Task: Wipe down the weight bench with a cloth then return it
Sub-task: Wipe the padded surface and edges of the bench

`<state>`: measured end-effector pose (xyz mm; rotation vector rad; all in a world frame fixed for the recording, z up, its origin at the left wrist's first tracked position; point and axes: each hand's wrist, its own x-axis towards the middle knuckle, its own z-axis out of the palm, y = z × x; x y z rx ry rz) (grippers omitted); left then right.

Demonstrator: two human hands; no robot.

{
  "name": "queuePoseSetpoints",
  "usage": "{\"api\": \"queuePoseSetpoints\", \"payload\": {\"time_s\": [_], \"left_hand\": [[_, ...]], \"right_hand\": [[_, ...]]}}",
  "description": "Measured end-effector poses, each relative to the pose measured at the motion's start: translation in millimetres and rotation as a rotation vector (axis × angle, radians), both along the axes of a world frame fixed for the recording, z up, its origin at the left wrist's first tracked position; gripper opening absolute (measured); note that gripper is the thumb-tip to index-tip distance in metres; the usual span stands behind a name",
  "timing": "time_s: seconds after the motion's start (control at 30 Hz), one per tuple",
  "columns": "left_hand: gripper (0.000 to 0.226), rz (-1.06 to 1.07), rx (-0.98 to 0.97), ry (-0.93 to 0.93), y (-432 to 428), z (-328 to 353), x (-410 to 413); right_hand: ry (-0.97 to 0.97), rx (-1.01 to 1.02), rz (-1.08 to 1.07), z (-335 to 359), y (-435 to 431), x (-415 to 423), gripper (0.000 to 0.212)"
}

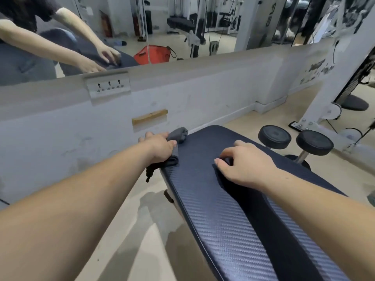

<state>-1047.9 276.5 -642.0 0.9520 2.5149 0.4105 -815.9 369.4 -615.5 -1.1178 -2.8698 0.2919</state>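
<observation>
In the head view, the left hand is closing its grip around a grey cloth at the left edge of the dark padded counter. The right hand is resting on the pad, fingers curled, gripping nothing. Dumbbells are lying beside it.
</observation>
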Motion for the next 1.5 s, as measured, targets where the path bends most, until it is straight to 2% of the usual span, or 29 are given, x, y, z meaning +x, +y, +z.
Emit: {"api": "queuePoseSetpoints", "payload": {"time_s": [0.17, 0.47, 0.63, 0.73, 0.87, 1.0, 1.07, 1.13, 1.23, 1.3, 1.5], "left_hand": [[0.049, -0.141, 0.006, -0.057, 49.3, 7.4, -6.6], [0.045, -0.314, 0.002, 0.109, 158.3, 12.2, 41.5], [0.042, -0.620, -0.103, 0.195, 190.3, 25.3, 92.7], [0.039, -0.852, -0.131, 0.192, 198.1, 27.5, 154.3], [0.041, -1.006, -0.045, 0.147, 201.9, 14.2, 218.0], [0.042, -1.153, 0.087, 0.140, 186.6, 5.6, 248.8], [0.043, -1.155, 0.091, 0.123, 183.6, 7.6, 242.5], [0.043, -1.071, 0.015, 0.117, 188.9, 11.8, 221.8], [0.048, -0.886, -0.118, 0.231, 194.3, 18.0, 199.9], [0.048, -0.851, -0.182, 0.318, 196.2, 22.9, 210.6], [0.043, -1.020, -0.154, 0.315, 191.0, 29.9, 300.9]], "right_hand": [[0.032, -0.054, 0.022, 5.4, 33.2, 12.9, 0.037], [-0.057, 0.096, -0.290, -1.0, 79.6, 104.5, 0.036], [0.030, -0.025, -0.454, 0.5, 100.0, 144.3, 0.048], [-0.017, -0.070, -0.498, 3.2, 102.2, 170.8, 0.048], [-0.055, -0.106, -0.570, -3.8, 100.8, 204.3, 0.049], [0.098, -0.205, -0.628, -13.0, 90.0, 213.3, 0.038], [0.152, -0.245, -0.648, -14.3, 85.6, 217.3, 0.034], [0.193, -0.284, -0.664, -10.3, 83.4, 224.8, 0.032], [0.198, -0.276, -0.669, -3.4, 77.7, 242.3, 0.033], [0.170, -0.229, -0.697, -3.7, 70.3, 258.6, 0.038], [0.144, -0.209, -0.774, 1.0, 31.9, 326.3, 0.039]]}}
